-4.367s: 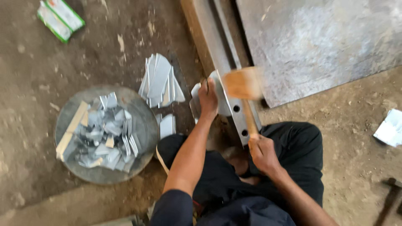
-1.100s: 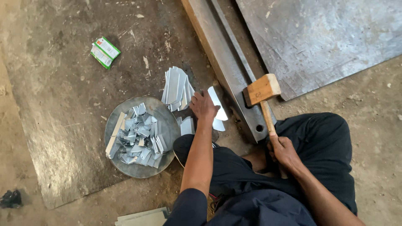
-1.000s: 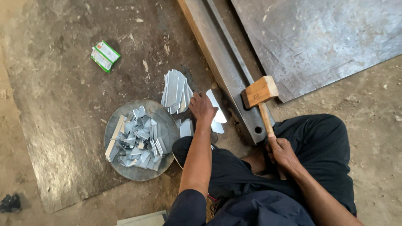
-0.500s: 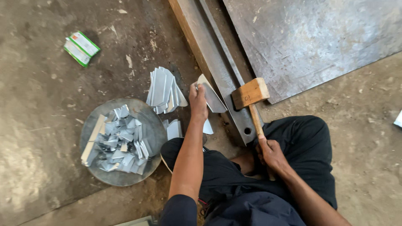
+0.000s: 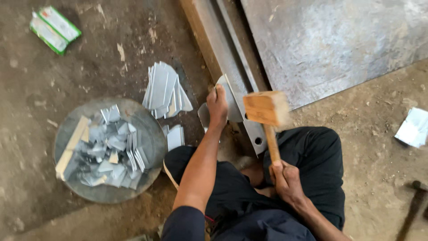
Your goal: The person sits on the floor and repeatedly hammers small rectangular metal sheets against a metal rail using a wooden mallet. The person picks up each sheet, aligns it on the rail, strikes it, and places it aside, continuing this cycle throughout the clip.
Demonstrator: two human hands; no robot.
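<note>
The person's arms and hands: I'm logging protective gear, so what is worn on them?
Nothing protective. The left hand and right hand are bare, with no gloves. Both forearms are uncovered; a dark navy short sleeve covers the left upper arm. No watch or rings are visible.

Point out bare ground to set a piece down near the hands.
Free: dirt between green packet, round pan and stacked metal strips; also dirt right of the knee toward white scrap. Crowded: steel beam under left hand and wooden mallet.
</note>
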